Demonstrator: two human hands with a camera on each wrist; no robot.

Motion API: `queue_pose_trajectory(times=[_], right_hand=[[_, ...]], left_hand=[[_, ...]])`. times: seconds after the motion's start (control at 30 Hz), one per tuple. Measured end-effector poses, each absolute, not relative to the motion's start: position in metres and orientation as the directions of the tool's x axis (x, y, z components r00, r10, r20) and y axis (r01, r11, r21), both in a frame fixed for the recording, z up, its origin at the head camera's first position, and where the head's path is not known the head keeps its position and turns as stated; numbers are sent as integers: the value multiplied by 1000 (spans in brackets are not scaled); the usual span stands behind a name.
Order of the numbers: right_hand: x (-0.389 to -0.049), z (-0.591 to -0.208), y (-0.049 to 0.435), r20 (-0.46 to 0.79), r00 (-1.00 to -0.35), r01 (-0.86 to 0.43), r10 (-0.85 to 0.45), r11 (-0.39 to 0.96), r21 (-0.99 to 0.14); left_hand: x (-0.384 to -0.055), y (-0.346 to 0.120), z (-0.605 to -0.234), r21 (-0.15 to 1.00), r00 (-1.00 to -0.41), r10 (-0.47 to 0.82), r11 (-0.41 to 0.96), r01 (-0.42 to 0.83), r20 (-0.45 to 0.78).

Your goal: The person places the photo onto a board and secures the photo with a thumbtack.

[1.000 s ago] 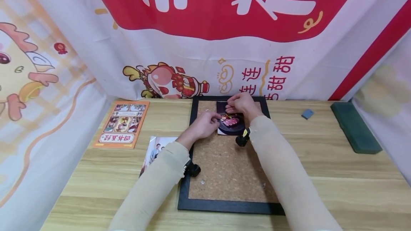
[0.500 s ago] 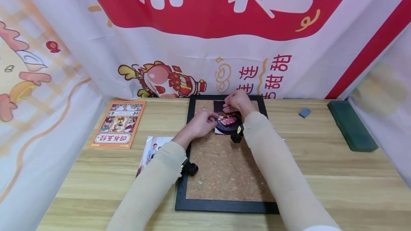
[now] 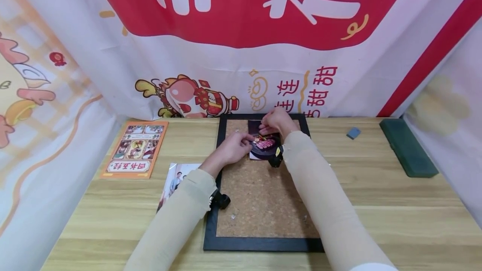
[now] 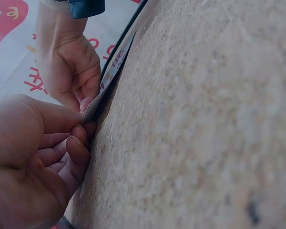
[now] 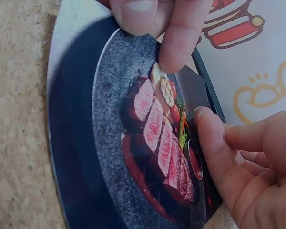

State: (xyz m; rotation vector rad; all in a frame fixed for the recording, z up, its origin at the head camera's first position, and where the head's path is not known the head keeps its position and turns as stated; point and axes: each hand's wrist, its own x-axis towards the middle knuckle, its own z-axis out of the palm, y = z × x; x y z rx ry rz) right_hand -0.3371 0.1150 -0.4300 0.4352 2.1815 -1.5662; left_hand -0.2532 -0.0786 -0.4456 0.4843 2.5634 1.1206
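Note:
A photo of sliced steak on a dark plate (image 3: pixel 265 144) lies against the far part of a black-framed cork board (image 3: pixel 263 195). My left hand (image 3: pixel 234 147) pinches the photo's left edge between thumb and fingers; in the left wrist view, that edge stands slightly off the cork. Bent fingers of my right hand (image 3: pixel 279 121) touch the photo's far right part and appear to pinch it, though the contact is partly hidden. Seen from the right wrist, the steak photo (image 5: pixel 152 138) bows a little between both hands.
Small clear bits (image 3: pixel 233 217) glint on the near cork. An orange booklet (image 3: pixel 136 149) and a partly covered photo of people (image 3: pixel 177 181) lie to the left. Towards the right are a small blue block (image 3: pixel 353 133) and a dark green case (image 3: pixel 408 147). Printed cloth hangs behind.
The head view has shifted slightly, so everything sits a little further left. Both hands stay at the steak photo with hardly any movement.

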Motion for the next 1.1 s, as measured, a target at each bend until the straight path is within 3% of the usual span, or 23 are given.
queue_pose_trajectory(times=[0.6,1.1], right_hand=[[-346,-439,109,-514,-855,502,72,361,-786],[-318,-435,138,-407,-905,355,-121,311,-882]], left_hand=[[-253,-78,-445,751,-903,409,635,180,-131],[-251,-77,-444,738,-912,391,651,177,-125]])
